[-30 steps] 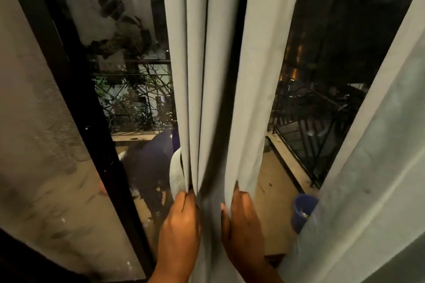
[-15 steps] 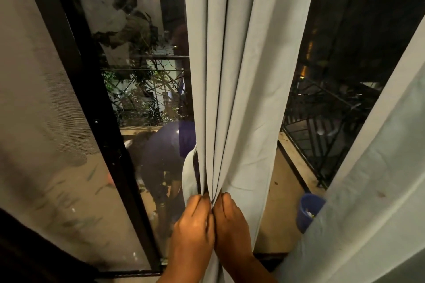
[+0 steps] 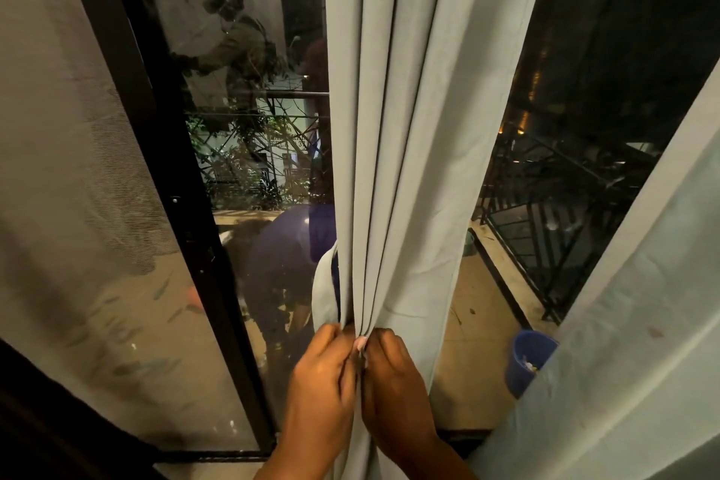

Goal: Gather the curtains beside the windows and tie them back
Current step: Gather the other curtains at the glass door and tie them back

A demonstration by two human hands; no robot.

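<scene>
A pale grey curtain [image 3: 405, 129] hangs in vertical folds down the middle of the view, in front of a dark window. My left hand [image 3: 323, 382] and my right hand [image 3: 393, 386] meet at the bottom centre and squeeze the folds into a narrow bunch between them. Fingers of both hands curl round the cloth. A loose flap of the curtain [image 3: 323, 284] sticks out to the left just above my left hand. A second pale curtain [image 3: 631, 323] slants across the right side.
A black window frame [image 3: 187, 207] runs down the left, beside a sheer screen [image 3: 70, 168]. Through the glass lie a balcony floor, a black railing [image 3: 545, 230] and a blue bucket [image 3: 526, 358]. A person's reflection shows in the glass.
My hands have come together from either side of the curtain, pinching its folds into a tight bunch. The view has shifted slightly, putting the curtain further right.
</scene>
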